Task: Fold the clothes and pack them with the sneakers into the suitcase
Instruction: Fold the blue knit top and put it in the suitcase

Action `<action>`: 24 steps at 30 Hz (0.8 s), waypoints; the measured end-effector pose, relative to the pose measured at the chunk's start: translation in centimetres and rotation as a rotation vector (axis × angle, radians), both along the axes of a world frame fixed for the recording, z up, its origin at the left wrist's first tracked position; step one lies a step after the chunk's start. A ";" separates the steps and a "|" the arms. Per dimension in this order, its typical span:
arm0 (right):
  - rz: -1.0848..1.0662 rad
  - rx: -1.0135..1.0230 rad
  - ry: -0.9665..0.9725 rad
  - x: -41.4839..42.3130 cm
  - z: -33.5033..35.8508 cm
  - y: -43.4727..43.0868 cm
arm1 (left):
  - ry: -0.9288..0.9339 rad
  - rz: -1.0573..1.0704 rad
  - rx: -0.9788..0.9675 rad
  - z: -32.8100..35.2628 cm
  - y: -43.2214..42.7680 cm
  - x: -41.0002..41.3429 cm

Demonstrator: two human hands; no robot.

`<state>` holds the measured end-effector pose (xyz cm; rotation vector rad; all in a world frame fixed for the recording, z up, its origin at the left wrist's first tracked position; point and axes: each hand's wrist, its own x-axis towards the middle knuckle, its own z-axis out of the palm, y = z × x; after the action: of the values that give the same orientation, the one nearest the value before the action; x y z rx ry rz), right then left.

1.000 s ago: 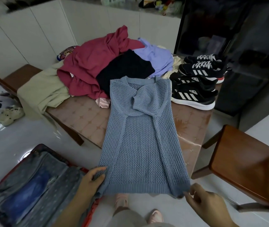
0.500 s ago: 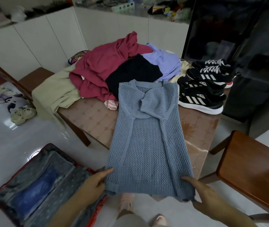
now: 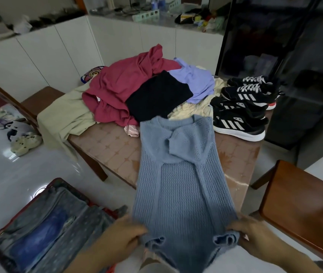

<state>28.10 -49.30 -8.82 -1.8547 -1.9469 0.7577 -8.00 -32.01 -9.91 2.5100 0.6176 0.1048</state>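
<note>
sweater [image 3: 178, 174] lies lengthwise on the worktop [image 3: 105, 142]: collar at the far end, sleeves crossed over the chest, hem hanging off the near edge. left grip [image 3: 121, 237] pinches the left hem corner and right grip [image 3: 255, 239] pinches the right one. fabric is bunched at both.

my read of the step: fold the hem up to the collar.
- lift both corners level with equal tension, else the fold goes skewed
- it's open knit and will likely stretch and sag, so carry it rather than pull it
- land the hem square on the shoulders, then flatten from the centre out
- check the crossed sleeves stay tucked as the bottom half comes over
- the clothes pile [image 3: 137, 91] sits just beyond the collar, so don't push the sweater into it

suitcase [image 3: 38, 233] is open on the floor, near left, with some denim-looking fabric inside. sneakers [image 3: 241, 107] are on the worktop at far right, just beside the sweater's shoulder, not yet packed.
</note>
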 end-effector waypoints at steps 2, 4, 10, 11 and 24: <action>-0.030 -0.079 0.066 0.7 -0.2 -0.2 | 0.019 0.078 -0.240 0.5 -0.7 0.3; -0.109 -0.137 0.195 1.1 0.5 0.7 | -0.030 0.223 -0.409 1.2 -0.5 1.0; -0.534 -0.044 0.353 2.2 1.3 8.1 | -0.216 0.784 -0.601 1.2 7.0 6.2; -0.566 -0.037 0.288 2.6 0.7 9.5 | -0.184 0.812 -0.576 0.8 8.5 7.1; 0.062 0.254 -0.441 3.9 -2.5 6.1 | -0.031 0.064 0.507 -4.5 5.6 4.0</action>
<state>32.05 -43.17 -11.29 -1.9243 -2.2439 0.1044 -4.02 -26.41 -14.46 2.9649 0.7315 0.3633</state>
